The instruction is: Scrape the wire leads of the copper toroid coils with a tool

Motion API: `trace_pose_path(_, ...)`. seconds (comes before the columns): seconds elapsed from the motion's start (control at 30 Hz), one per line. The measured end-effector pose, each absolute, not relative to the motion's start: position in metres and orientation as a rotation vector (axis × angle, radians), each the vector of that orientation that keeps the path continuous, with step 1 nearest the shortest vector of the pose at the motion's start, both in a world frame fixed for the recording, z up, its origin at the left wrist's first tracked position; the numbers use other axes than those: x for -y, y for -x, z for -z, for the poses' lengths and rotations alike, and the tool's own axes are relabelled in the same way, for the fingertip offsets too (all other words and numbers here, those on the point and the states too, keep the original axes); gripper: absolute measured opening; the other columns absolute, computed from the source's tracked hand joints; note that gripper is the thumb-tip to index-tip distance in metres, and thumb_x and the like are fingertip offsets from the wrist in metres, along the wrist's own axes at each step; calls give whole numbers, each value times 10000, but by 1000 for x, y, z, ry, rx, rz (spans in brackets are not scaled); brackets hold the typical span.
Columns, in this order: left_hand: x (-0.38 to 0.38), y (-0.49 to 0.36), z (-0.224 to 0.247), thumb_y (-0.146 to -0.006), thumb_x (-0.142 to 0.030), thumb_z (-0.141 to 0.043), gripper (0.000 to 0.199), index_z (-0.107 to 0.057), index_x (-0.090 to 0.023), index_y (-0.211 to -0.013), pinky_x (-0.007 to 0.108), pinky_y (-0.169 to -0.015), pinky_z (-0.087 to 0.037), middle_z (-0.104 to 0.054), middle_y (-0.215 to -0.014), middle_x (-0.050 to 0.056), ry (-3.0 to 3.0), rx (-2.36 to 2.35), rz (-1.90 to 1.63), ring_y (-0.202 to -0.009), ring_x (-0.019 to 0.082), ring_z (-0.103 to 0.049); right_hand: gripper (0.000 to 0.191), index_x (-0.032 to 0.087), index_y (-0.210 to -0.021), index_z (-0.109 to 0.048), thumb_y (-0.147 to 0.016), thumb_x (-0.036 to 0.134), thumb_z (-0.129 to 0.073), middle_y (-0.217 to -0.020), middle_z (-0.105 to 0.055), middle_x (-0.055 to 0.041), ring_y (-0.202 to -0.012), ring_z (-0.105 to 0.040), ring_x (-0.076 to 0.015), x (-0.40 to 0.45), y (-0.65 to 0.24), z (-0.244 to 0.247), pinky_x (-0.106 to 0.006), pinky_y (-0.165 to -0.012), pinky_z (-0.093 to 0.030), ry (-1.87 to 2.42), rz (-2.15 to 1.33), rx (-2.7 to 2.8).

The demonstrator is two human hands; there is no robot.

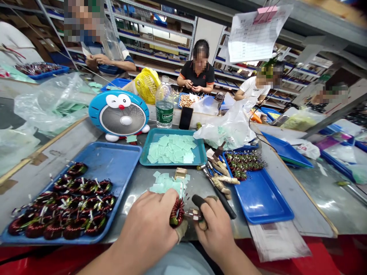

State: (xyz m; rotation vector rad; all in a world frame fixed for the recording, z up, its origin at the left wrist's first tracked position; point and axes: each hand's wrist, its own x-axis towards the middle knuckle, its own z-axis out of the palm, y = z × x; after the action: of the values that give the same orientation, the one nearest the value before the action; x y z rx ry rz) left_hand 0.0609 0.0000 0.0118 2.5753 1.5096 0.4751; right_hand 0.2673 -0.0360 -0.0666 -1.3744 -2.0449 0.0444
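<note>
My left hand [149, 225] is closed on a ring-shaped coil [178, 211] wound with dark red copper wire, low over the bench front. White leads or strips stand up from the coil. A tan cover wraps the thumb tip. Close on the right, my right hand [215, 229] grips a dark-handled hand tool [197, 200]. Its metal part lies beside the coil; whether they touch, I cannot tell. Just beyond my hands are loose pale green paper pieces [161, 183] and a small wooden block [180, 173].
At left, a blue tray [123, 152] bears rows of wound coils. A teal tray [145, 152] holds green paper pieces. Tools with wrapped handles [220, 179] lie beside the right blue tray [260, 202]. A fan [120, 114] and water bottle [164, 109] stand behind; co-workers sit beyond.
</note>
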Motion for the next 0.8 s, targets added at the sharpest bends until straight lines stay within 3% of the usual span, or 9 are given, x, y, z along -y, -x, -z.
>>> trace_pose_path(0.13, 2, -60, -10, -748, -243, -737, 182, -563, -234, -804, 375, -643, -400, -655, -667, 3, -2568, -1466, -513, -653, 288, -642, 132, 223, -957, -579, -889, 125, -523, -839, -560, -42, -737, -485, -234, 35, -268, 65, -351, -629, -369, 1356, -48, 2057)
trace_pose_path(0.33, 1, -56, -3, -784, -297, -730, 189, -556, -240, -830, 377, -656, -385, -647, -695, 10, -2550, -1483, -502, -677, 296, -621, 173, 221, -1017, -594, -894, 112, -538, -1030, -622, -82, -862, -542, -245, 44, -278, 59, -357, -714, -429, 1361, -67, 2055)
trace_pose_path(0.43, 1, -54, -2, -849, -353, -679, 179, -541, -245, -813, 370, -649, -381, -641, -695, 11, -2531, -1415, -507, -665, 284, -611, 137, 223, -953, -574, -880, 112, -542, -966, -620, -68, -813, -523, -237, 47, -288, 52, -353, -682, -398, 1370, -23, 2099)
trace_pose_path(0.6, 2, -53, -6, -877, -305, -637, 134, -536, -245, -813, 335, -639, -397, -657, -711, 3, -2533, -1247, -426, -671, 248, -626, 218, 234, -919, -575, -774, 73, -560, -878, -598, -38, -765, -480, -227, 36, -306, 25, -356, -660, -354, 1377, -77, 2330)
trace_pose_path(0.8, -1, -48, -8, -882, -318, -642, 102, -574, -242, -875, 296, -606, -411, -663, -724, -14, -2381, -1189, -432, -662, 211, -635, 198, 236, -934, -566, -807, 84, -576, -875, -592, -25, -782, -499, -221, 38, -302, 21, -348, -664, -355, 1360, -230, 2345)
